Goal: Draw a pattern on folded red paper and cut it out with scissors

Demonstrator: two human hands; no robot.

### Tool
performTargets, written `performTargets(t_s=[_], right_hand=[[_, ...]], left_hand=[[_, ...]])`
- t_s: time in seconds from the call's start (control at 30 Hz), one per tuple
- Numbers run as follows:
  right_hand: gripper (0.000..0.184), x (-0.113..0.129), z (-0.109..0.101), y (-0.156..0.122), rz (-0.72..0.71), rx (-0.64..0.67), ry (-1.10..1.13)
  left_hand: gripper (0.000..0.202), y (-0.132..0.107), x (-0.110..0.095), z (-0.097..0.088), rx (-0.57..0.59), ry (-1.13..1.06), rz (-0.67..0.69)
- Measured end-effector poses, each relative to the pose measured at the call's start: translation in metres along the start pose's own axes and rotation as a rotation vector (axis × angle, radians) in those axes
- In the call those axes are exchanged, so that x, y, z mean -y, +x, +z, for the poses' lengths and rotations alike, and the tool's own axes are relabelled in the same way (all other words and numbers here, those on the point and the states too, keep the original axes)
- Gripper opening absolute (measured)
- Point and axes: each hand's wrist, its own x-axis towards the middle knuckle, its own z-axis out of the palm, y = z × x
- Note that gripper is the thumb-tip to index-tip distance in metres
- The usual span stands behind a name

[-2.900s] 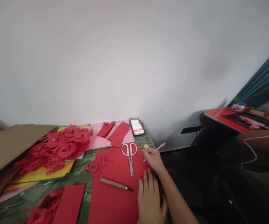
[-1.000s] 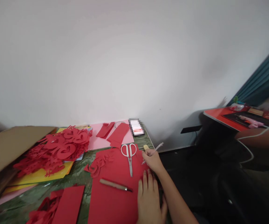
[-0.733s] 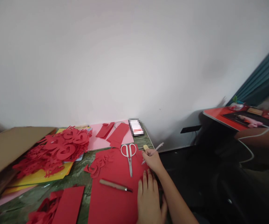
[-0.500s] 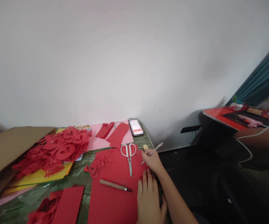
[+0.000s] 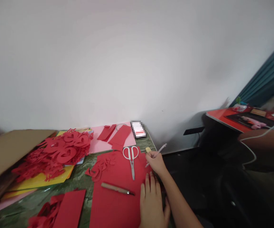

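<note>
**Right hand (image 5: 154, 163) with pen (image 5: 161, 149) at edge of red sheet (image 5: 113, 209); left hand (image 5: 152, 202) flat on same sheet**

Right hand: fingers closed around the pen in a writing grip. Pen leans, upper end toward the right, point down near the sheet's right margin. Whether the point touches the paper cannot be told; any marks are too small to read.

Left hand: palm down, fingers extended and close together, thumb out to the right. It rests on the sheet's right side, just below the right hand.

Red sheet: lies flat on the green-patterned table (image 5: 80, 175), running out of view at the bottom. On it:
- white-handled scissors (image 5: 129, 154), blades toward the viewer and nearly together, left of the right hand;
- wooden-handled tool (image 5: 115, 188), slanted, left of the left hand;
- loose red scraps (image 5: 99, 169) at the upper left, partly over the edge.

Just beyond the right hand: a small yellow block (image 5: 148, 149). Farther back, near the wall, a phone (image 5: 139, 129), screen pixelated. Left of it, red strips (image 5: 121, 137) on a pink sheet (image 5: 96, 139).

Left side: heap of red cut-outs (image 5: 68, 145) on yellow paper (image 5: 44, 180), next to cardboard (image 5: 15, 152).

Far right: another person's arm (image 5: 265, 139) by a red-topped table (image 5: 222, 114).
</note>
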Motion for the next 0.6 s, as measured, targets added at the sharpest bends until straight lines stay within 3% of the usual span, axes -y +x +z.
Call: performTargets(t_s=[0.2, 0.6], right_hand=[[0.029, -0.0015, -0.0009, 0.0002, -0.009, 0.001, -0.011], [0.028, -0.0015, -0.0010, 0.0011, -0.004, -0.009, 0.011]], left_hand=[[0.056, 0.0019, -0.0004, 0.0022, -0.019, -0.016, -0.008], [0.055, 0.0030, -0.0005, -0.0026, 0.057, 0.005, 0.008]])
